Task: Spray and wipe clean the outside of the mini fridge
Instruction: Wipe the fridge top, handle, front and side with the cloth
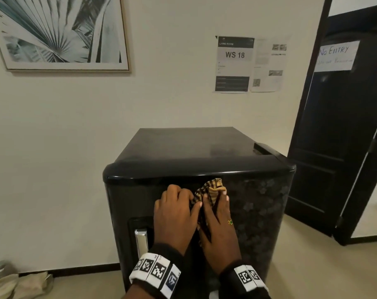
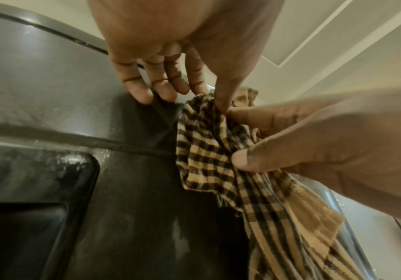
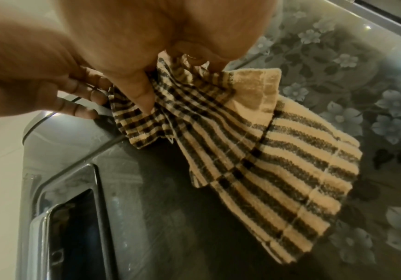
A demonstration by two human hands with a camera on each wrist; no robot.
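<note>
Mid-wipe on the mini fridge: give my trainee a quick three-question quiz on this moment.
1. True or false: the checked cloth is against the mini fridge door front.
2. Which of the hands holds the cloth? A) left hand only B) right hand only C) both
3. Fill in: the chrome door handle sits to the ___ of the hands in the head view.

Key: 1 true; 2 C; 3 left.
</note>
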